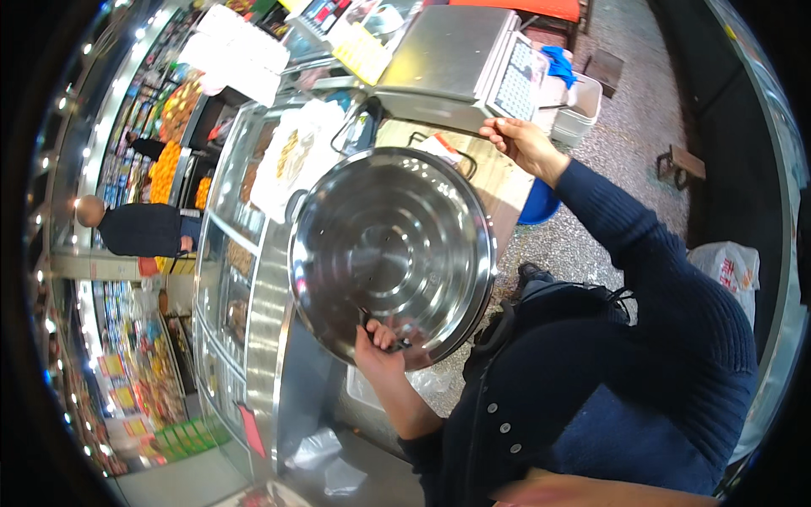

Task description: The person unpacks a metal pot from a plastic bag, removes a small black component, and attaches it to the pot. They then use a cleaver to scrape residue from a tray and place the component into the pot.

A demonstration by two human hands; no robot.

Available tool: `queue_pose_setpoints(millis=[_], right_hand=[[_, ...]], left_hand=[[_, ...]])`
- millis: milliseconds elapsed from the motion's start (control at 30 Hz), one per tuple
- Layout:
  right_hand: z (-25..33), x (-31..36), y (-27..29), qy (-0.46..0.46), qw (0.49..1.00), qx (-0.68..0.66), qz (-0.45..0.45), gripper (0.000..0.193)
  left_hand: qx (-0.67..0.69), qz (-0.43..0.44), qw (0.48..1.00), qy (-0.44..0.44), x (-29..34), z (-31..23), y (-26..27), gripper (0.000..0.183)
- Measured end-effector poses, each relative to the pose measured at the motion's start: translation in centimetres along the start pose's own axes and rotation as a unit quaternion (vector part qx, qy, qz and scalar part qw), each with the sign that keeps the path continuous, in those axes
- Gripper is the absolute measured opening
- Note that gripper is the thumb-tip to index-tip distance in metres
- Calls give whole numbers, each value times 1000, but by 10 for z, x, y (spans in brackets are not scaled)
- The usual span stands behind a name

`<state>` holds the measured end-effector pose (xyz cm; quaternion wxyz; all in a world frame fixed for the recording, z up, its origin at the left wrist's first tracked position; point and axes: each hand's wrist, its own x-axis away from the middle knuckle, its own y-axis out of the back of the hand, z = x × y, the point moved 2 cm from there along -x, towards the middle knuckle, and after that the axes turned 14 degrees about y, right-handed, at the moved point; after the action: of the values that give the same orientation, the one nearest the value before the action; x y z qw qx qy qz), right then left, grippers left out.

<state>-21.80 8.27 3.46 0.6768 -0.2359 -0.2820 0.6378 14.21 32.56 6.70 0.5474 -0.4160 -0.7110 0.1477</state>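
Because the wide steel basin (393, 215) fills the middle of the head view and its near rim stands over floor and clutter, tipping toward the wearer looks like the main risk; what bears its weight underneath is hidden. Left hand (382, 348): at the basin's near left part, fingers curled about a small dark piece; cannot tell whether this is a firm hold or a light touch. Uneven pressure there could, I judge, tilt or slide the basin. Right hand (525, 145): off the basin, far right, fingers bent with thumb close to them, a narrow pose; cannot tell if anything small is pinched. It gives the basin no support on that side.

Obstacles: dark looped item (467, 165) and a red-and-white packet (441, 145) on the wooden top (498, 173), just beyond the far right rim; a shove that way could catch them. Steel-bodied machine (448, 59) with keypad (514, 80) blocks the far side, right hand near it. Glass display case (269, 313) closes the left. White sheeting (296, 156) with brown food lies far left of the basin. Right: blue tub (539, 204), pale bin (583, 106), low stool (683, 163) on the floor. Far left, beyond the case, a person in dark clothing (139, 228) near oranges (165, 169).
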Motion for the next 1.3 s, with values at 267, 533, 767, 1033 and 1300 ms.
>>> queue_pose_setpoints(millis=[267,533,767,1033,1300], right_hand=[[1,-180,-5,287,622,689,238,16],[-3,-278,12,300,598,724,166,15],[2,-296,24,342,592,700,205,17],[4,-291,27,338,614,679,218,24],[13,-273,27,355,596,686,221,41]], left_hand=[[-67,42,995,-65,15,22,-20,34],[-57,-57,989,-126,13,57,-30,31],[-43,-110,982,-145,12,73,-33,30],[-80,-90,980,-156,0,74,-49,30],[-74,-67,986,-135,-10,70,-48,29]])
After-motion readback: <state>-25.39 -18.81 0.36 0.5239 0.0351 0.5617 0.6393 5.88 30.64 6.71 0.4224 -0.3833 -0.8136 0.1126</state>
